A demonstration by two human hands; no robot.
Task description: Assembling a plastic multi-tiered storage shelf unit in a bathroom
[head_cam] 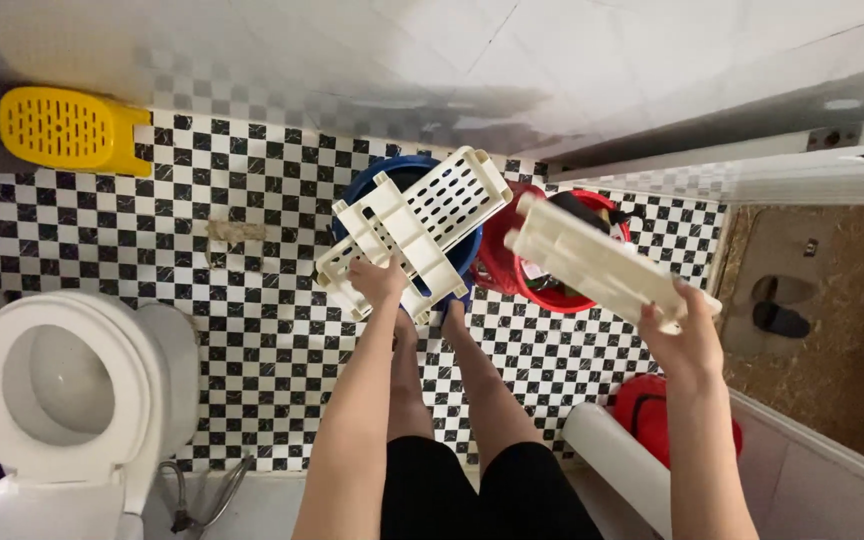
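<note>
- A black-and-white checkered floor [102, 220] fills the middle of the frame, with white wall tiles across the top.
- A white toilet [62, 390] with its seat down sits at lower left; a yellow perforated plastic piece [67, 128] lies at upper left against the wall.
- A blue bucket [392, 175] stands at upper centre, and a red bucket [542, 290] holding dark items stands just to its right, the two touching or nearly so.
- A white pipe-like cylinder [617, 460] and a red object [652, 405] lie at lower right, beside a doorway where a pair of slippers [777, 305] rests on a brown floor.
- The person's bare legs and feet stand below the blue bucket.
- The left hand [380, 280] is closed on the lower edge of a cream slotted plastic rack [412, 230], held tilted over the blue bucket.
- The right hand [687, 340] grips one end of a cream plastic panel [597, 262], which slants up-left over the red bucket.
- The two cream pieces are apart, with a gap between them.
</note>
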